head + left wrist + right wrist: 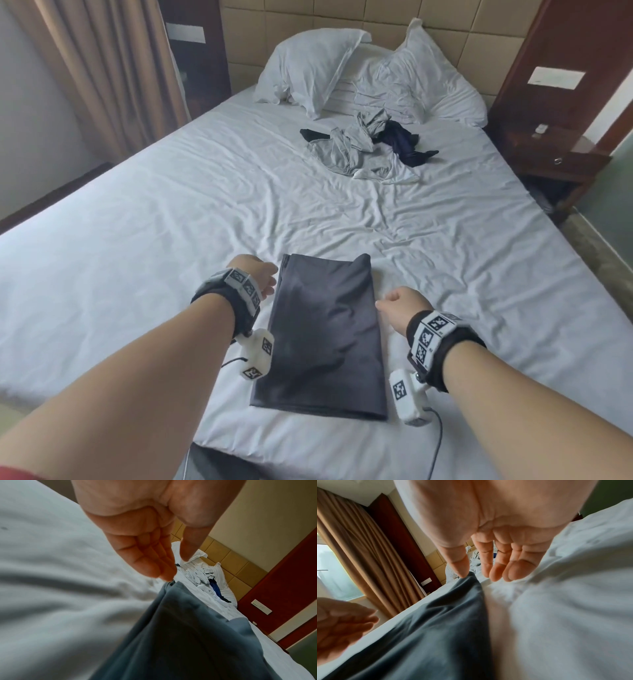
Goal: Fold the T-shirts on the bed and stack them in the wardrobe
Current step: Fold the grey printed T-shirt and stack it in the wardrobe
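Both hands flank the folded dark T-shirt (322,339); left hand (260,277) fingers relaxed, right hand (399,305) fingers loosely spread, gripping nothing.

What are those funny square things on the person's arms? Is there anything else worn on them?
Each bare forearm wears a black wrist strap carrying white blocks printed with black-and-white square code markers. A white box-shaped camera unit, also marked, hangs below each wrist, and a thin black cable runs from it. A bit of red sleeve shows at the left arm's upper end. The hands are bare.
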Available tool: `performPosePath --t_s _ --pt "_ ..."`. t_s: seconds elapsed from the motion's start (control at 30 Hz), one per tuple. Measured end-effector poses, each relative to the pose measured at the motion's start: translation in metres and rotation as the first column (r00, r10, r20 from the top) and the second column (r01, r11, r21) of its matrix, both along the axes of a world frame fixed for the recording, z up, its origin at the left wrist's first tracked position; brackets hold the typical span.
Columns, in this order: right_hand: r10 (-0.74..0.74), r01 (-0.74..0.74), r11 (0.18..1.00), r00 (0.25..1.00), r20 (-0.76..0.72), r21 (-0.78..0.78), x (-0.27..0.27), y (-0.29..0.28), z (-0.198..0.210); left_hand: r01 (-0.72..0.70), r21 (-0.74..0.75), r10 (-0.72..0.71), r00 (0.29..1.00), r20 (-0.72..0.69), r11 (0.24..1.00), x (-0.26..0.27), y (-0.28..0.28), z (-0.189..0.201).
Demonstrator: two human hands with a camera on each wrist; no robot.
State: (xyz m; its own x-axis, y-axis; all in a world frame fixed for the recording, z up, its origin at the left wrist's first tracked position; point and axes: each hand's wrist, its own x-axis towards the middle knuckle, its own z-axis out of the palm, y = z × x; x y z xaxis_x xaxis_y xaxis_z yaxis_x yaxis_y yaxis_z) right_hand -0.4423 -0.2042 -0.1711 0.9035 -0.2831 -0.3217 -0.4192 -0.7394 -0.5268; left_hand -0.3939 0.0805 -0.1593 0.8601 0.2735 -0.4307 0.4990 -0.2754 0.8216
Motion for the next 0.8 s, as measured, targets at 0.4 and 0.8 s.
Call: performPosePath --t_s 0.4,0.8 --pt "0.028 -0.031 0.997 0.999 0.045 0.064 0.088 -0.006 -0.011 0.235 0.227 -0.207 0.968 -0.140 0.945 0.071 -0.025 -0.026" --pt "0.028 -0.002 0.977 0.993 -0.119 0.214 0.126 -0.006 -0.044 0.078 -0.263 -0.108 0.989 -0.103 0.962 0.070 0.010 -0.064"
